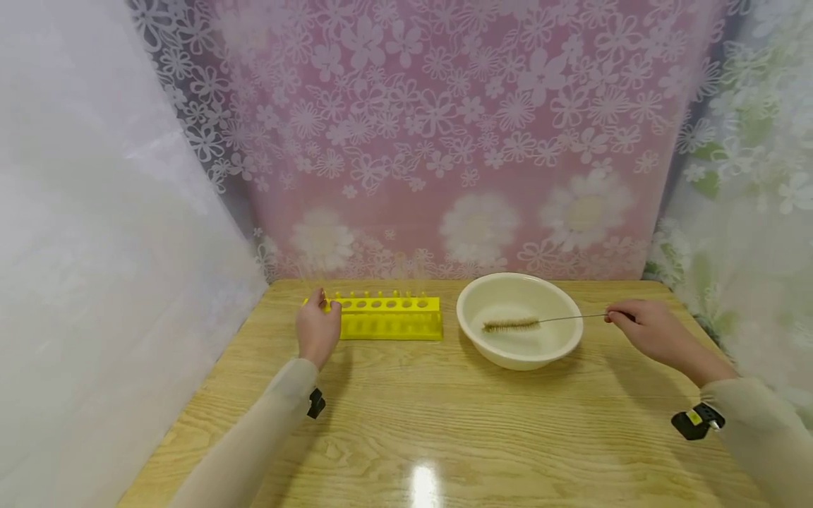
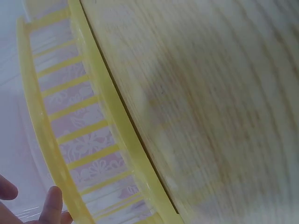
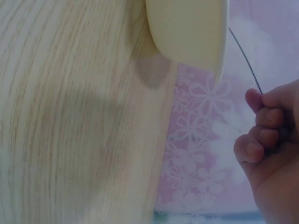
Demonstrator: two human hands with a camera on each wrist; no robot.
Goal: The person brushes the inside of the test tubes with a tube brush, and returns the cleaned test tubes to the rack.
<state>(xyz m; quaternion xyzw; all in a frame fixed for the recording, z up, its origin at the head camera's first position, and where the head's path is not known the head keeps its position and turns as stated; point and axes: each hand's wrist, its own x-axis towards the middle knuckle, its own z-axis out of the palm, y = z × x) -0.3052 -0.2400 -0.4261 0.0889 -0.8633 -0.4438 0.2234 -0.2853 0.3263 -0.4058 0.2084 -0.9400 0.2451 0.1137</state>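
In the head view, my left hand [image 1: 319,328] is at the left end of a yellow test tube rack [image 1: 390,326]. Its fingers [image 2: 52,205] are bent beside the rack's top bar in the left wrist view, near faint clear glass; whether they grip a test tube I cannot tell. My right hand [image 1: 648,330] pinches the twisted wire handle of a test tube brush [image 1: 511,324] between thumb and forefinger, the other fingers curled in. The bristled head hangs over the inside of a white basin [image 1: 519,356], its wire crossing the right rim.
Clear, barely visible test tubes [image 1: 401,267] stand up at the rack's back right. Rack and basin sit side by side on a wood-grain table [image 1: 406,416]. A flowered curtain [image 1: 444,141] closes off the back, with pale sheets [image 1: 95,212] along both sides.
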